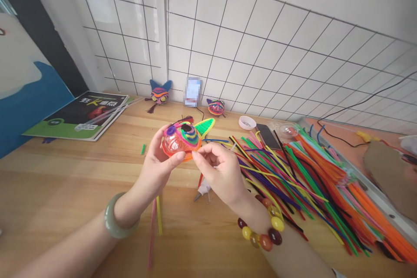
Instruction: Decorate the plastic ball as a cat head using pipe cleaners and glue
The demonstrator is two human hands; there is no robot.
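My left hand [159, 154] is closed around the side of a half-made animal-head ornament [176, 143], with its thumb on the lower front. The ornament is a clear plastic ball partly covered with coiled pipe cleaners, with a green-and-yellow ear [204, 127] sticking up at the right. My right hand [223, 169] pinches an orange pipe cleaner [188, 156] along the ball's lower edge; the fingertips partly hide it. Under the right hand lies a white glue gun [204, 187] with a grey nozzle, its rear hidden by the hand.
Loose pipe cleaners [276, 173] spread across the right, beside bundled ones [325, 165]. Two finished animal heads, one blue-eared [159, 92] and one smaller [216, 107], flank a phone [193, 92] at the wall. A pink dish [247, 122], a dark phone [267, 136] and books [81, 115] lie around.
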